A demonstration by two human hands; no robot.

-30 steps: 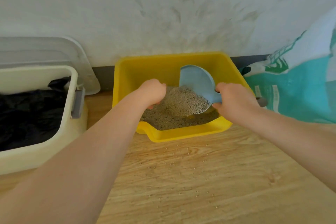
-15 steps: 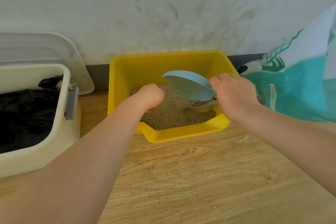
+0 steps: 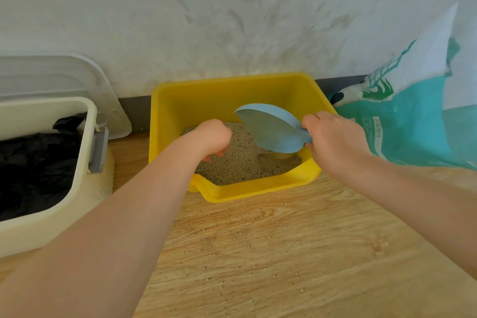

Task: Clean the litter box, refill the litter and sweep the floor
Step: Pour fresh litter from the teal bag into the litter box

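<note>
Litter box (image 3: 180,100): yellow, on the wood floor (image 3: 271,253) against the wall, litter (image 3: 240,162) inside.
Right hand (image 3: 333,142): arm reaching in from the right, fingers wrapped round the blue scoop (image 3: 268,131), bowl turned underside-up over the litter.
Left hand (image 3: 214,137): arm stretched forward, fingers curled under above the litter; whether they hold anything, can't tell.
Floor: loose grains scattered before the box.
Left: cream bin (image 3: 85,188), black liner.
Right: teal litter bag (image 3: 413,124).

arms: I see both forearms bare, no sleeves in frame
left hand (image 3: 214,138): bare, no glove, ring or watch
right hand (image 3: 333,137): bare, same, wrist unadorned
</note>
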